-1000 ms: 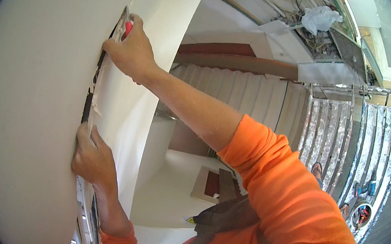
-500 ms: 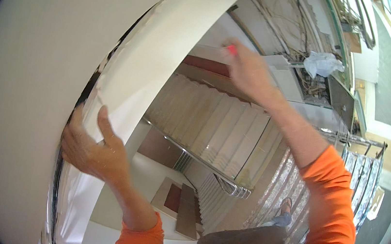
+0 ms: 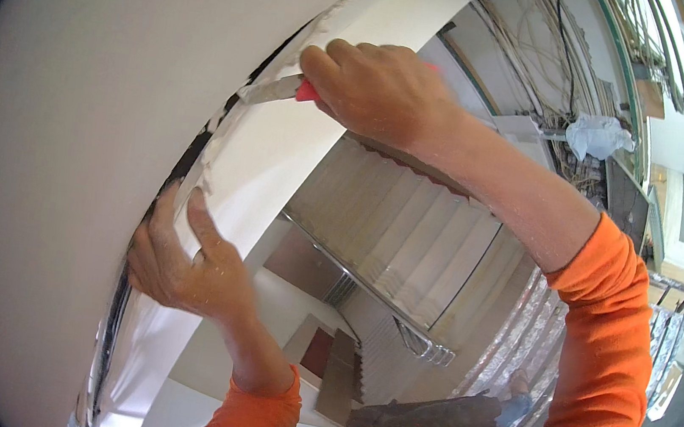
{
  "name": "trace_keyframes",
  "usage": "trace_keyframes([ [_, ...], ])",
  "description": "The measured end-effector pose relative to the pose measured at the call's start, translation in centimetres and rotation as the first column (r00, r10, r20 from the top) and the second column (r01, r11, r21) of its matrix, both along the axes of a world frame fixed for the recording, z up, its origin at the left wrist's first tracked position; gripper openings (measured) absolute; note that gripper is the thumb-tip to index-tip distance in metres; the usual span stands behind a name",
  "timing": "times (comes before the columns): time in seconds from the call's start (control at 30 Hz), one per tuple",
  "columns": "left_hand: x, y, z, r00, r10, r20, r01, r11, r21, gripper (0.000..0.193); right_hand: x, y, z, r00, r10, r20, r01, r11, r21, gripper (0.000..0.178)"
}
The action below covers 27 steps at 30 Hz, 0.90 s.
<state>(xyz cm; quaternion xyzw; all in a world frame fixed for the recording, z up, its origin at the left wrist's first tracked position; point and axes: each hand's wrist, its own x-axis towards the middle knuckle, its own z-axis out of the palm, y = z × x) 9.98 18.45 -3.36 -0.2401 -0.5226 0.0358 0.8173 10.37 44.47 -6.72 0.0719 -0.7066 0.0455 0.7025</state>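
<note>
A putty knife (image 3: 276, 89) with a red handle is gripped in my right hand (image 3: 382, 95). Its flat blade points left and its tip touches the rough edge of a white curved strip (image 3: 283, 134), beside a dark gap (image 3: 194, 154). Lower down, my left hand (image 3: 194, 268) grasps the same edge. The thumb lies on the strip's face, while the fingertips reach into the gap and are partly hidden. Left of the gap spreads a large smooth white surface (image 3: 75, 164).
Far below are pale corrugated stair-like steps (image 3: 392, 220) and a metal rail (image 3: 352, 273). Cables (image 3: 525, 44) run along the wall at the upper right, near a crumpled pale plastic bag (image 3: 599, 138). A slatted metal platform (image 3: 505, 344) lies under me.
My right hand has swung left and brought the putty knife to the strip's edge. My left hand stays on the edge, and the whole view has shifted slightly.
</note>
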Motion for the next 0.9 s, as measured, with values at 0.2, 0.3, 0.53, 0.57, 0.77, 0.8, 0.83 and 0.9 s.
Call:
trace_keyframes([
  [0.2,-1.2,-0.7,0.4,0.999,0.003,-0.053,-0.005,0.999,-0.047,0.018,-2.7,11.5,-1.7,0.931,-0.283,0.232,0.352,0.867,-0.353,0.026],
  [0.3,-1.1,-0.3,0.4,0.997,0.028,-0.07,-0.029,1.0,-0.011,0.02,-2.3,12.9,-2.2,0.966,-0.257,-0.01,0.247,0.936,-0.25,0.024],
  [0.53,-0.5,-0.2,0.4,0.999,0.012,-0.038,-0.012,1.0,-0.002,0.02,-0.9,8.1,-1.0,0.992,-0.057,-0.113,0.053,0.998,-0.039,0.021],
  [0.57,-0.6,0.0,0.3,0.999,0.012,-0.034,-0.012,1.0,-0.005,0.02,-1.0,8.2,-0.5,0.988,-0.085,-0.126,0.084,0.996,-0.017,0.021],
  [0.77,-0.8,0.5,0.1,0.997,0.044,-0.07,-0.043,0.999,0.021,0.021,-1.6,13.9,-0.3,0.967,-0.252,0.035,0.254,0.944,-0.209,0.028],
  [0.8,-0.9,0.5,0.1,0.996,0.055,-0.076,-0.053,0.998,0.024,0.021,-1.7,13.7,-0.2,0.966,-0.258,0.026,0.259,0.95,-0.174,0.028],
  [0.83,-0.9,0.4,0.0,0.994,0.069,-0.084,-0.067,0.997,0.022,0.022,-1.6,13.4,-0.4,0.965,-0.26,0.017,0.26,0.955,-0.145,0.028],
  [0.9,-0.9,0.2,-0.1,0.996,0.05,-0.069,-0.048,0.998,0.032,0.022,-2.0,12.1,-0.2,0.974,-0.221,0.056,0.226,0.966,-0.121,0.027],
])
